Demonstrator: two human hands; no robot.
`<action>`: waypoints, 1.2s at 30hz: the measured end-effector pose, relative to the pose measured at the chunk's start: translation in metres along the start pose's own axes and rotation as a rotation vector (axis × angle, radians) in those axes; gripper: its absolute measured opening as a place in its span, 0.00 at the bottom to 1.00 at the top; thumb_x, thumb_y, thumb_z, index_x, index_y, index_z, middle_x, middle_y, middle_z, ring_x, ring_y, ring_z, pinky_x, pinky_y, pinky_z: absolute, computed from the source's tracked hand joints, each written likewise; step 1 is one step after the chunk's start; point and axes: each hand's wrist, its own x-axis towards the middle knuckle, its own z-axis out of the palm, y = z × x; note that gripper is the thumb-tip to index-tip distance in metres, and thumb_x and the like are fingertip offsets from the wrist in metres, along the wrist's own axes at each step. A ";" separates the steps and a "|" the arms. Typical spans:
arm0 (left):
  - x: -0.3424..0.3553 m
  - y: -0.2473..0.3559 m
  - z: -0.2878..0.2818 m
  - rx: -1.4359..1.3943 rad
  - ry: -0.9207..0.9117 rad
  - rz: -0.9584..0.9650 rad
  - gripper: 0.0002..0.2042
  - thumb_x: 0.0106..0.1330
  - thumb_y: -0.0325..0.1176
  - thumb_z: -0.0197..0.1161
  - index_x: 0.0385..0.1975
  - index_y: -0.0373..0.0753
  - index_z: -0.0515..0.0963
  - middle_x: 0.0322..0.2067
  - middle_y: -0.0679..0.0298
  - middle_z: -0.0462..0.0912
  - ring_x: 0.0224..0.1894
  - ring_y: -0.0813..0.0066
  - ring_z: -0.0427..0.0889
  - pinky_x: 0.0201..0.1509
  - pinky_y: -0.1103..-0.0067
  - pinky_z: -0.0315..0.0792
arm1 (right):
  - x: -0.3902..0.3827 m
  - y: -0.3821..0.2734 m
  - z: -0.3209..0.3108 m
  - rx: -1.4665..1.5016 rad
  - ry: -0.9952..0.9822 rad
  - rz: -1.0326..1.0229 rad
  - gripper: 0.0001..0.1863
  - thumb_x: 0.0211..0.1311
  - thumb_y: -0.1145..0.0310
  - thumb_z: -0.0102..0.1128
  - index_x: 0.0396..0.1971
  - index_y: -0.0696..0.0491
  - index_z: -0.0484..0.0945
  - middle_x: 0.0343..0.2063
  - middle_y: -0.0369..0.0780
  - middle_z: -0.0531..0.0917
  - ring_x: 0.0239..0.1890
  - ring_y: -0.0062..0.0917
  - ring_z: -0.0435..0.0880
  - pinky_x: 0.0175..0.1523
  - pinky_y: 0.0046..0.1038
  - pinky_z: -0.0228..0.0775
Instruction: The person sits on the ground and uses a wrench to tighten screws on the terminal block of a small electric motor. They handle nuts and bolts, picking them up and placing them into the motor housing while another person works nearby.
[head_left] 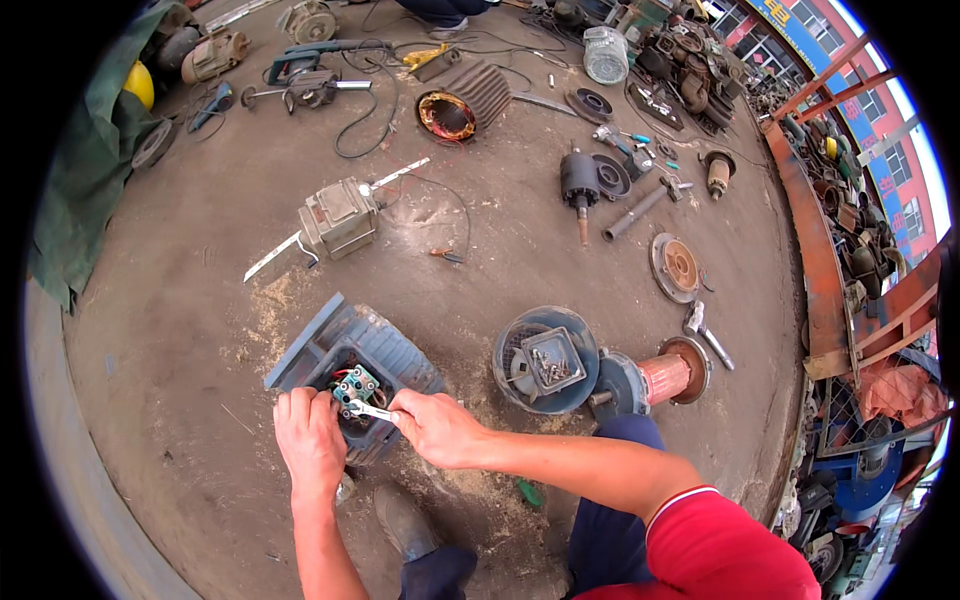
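Note:
A grey-blue electric motor [392, 348] lies on the ground before me, its terminal box uncovered. Inside the box sits a green terminal block [355, 382] with metal studs and nuts, and wires run around it. My right hand [436, 428] is closed around a silver wrench [374, 411], whose head lies at the lower edge of the block. At the box's left side is my left hand [308, 440], its fingers curled and pressed together near the wrench head. Whatever those fingers hold, if anything, is hidden.
Right of the motor stands a bucket [503, 378] bearing a square tray of small bolts [552, 362]. Beside it are a reddish rotor [665, 378] and a hammer [708, 335]. Further off lie a grey motor housing [340, 218], a finned stator [468, 98] and loose cables.

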 end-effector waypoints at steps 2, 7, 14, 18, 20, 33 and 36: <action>0.001 -0.001 -0.002 -0.007 -0.008 0.031 0.08 0.56 0.21 0.66 0.36 0.33 0.79 0.36 0.57 0.76 0.40 0.56 0.74 0.46 0.64 0.69 | -0.007 0.005 0.006 0.021 0.020 -0.004 0.12 0.75 0.63 0.53 0.47 0.57 0.76 0.23 0.50 0.81 0.28 0.45 0.82 0.33 0.45 0.69; 0.009 0.006 -0.002 -0.047 -0.040 0.075 0.07 0.56 0.20 0.66 0.35 0.32 0.79 0.35 0.56 0.75 0.40 0.54 0.75 0.45 0.64 0.70 | -0.023 0.023 0.010 0.054 0.045 0.018 0.12 0.75 0.65 0.53 0.49 0.57 0.75 0.25 0.49 0.82 0.29 0.44 0.83 0.36 0.43 0.71; 0.000 -0.004 -0.007 -0.060 0.026 -0.081 0.10 0.54 0.23 0.72 0.37 0.35 0.83 0.41 0.58 0.78 0.45 0.55 0.76 0.49 0.64 0.71 | -0.022 0.001 0.008 0.241 0.027 0.066 0.12 0.74 0.69 0.53 0.51 0.58 0.76 0.29 0.41 0.83 0.30 0.29 0.83 0.39 0.35 0.75; -0.011 -0.016 0.009 -0.200 0.112 -0.117 0.10 0.53 0.24 0.73 0.36 0.38 0.85 0.53 0.53 0.79 0.57 0.49 0.75 0.61 0.59 0.68 | -0.013 0.014 0.007 0.242 0.089 0.173 0.11 0.73 0.67 0.57 0.44 0.59 0.80 0.25 0.38 0.81 0.28 0.19 0.77 0.35 0.29 0.71; -0.018 -0.020 0.013 -0.264 0.157 -0.187 0.10 0.55 0.25 0.73 0.37 0.39 0.86 0.56 0.52 0.78 0.62 0.48 0.72 0.66 0.59 0.66 | -0.009 0.007 0.004 0.223 0.088 0.133 0.11 0.74 0.66 0.56 0.43 0.60 0.80 0.24 0.36 0.80 0.28 0.17 0.76 0.35 0.27 0.70; -0.033 -0.011 0.025 -0.398 0.172 -0.360 0.11 0.56 0.24 0.73 0.39 0.40 0.87 0.60 0.54 0.76 0.65 0.51 0.70 0.68 0.61 0.65 | 0.035 -0.028 -0.005 -0.147 -0.006 0.048 0.13 0.70 0.65 0.58 0.41 0.59 0.84 0.23 0.47 0.83 0.26 0.35 0.81 0.37 0.38 0.72; -0.034 -0.012 0.026 -0.396 0.162 -0.366 0.11 0.56 0.24 0.73 0.40 0.40 0.87 0.60 0.54 0.76 0.65 0.50 0.70 0.68 0.61 0.66 | 0.041 -0.036 -0.014 -0.214 -0.042 0.052 0.12 0.70 0.65 0.58 0.41 0.59 0.84 0.24 0.47 0.83 0.28 0.37 0.82 0.38 0.39 0.73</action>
